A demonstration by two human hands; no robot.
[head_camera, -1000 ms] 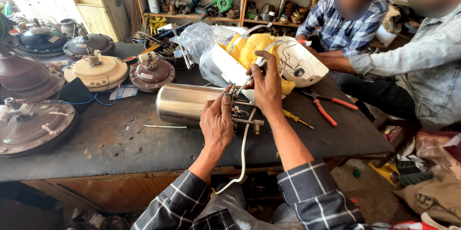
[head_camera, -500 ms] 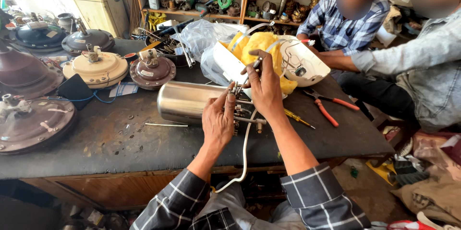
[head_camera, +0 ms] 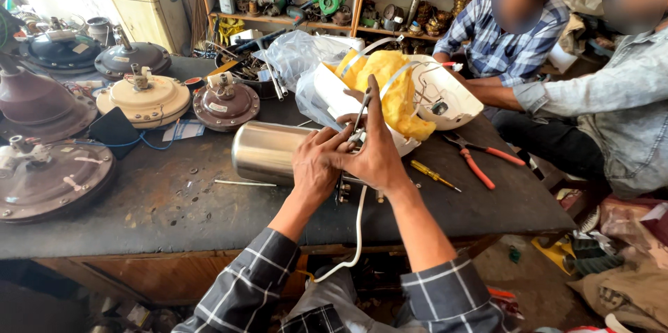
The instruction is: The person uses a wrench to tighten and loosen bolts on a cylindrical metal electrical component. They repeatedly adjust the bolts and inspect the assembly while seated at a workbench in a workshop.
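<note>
A shiny steel cylinder (head_camera: pixel 268 152) lies on its side on the dark workbench (head_camera: pixel 160 208). My left hand (head_camera: pixel 316 166) rests against its open end, fingers pinched on small wires and metal parts there. My right hand (head_camera: pixel 376 152) is beside it, holding a thin metal tool (head_camera: pixel 361 112) that points up, with the index finger raised. A white cable (head_camera: pixel 356 232) hangs from the cylinder's end over the bench edge.
Several ceiling fan motors (head_camera: pixel 142 96) sit at the left. A white casing with yellow insulation (head_camera: pixel 400 89) lies behind my hands. A yellow screwdriver (head_camera: pixel 431 174) and red-handled pliers (head_camera: pixel 476 159) lie at right. Two seated people (head_camera: pixel 598 96) are on the right, shelves behind.
Both hands stay at the cylinder's end. The right hand has shifted slightly, with the tool and index finger held more upright.
</note>
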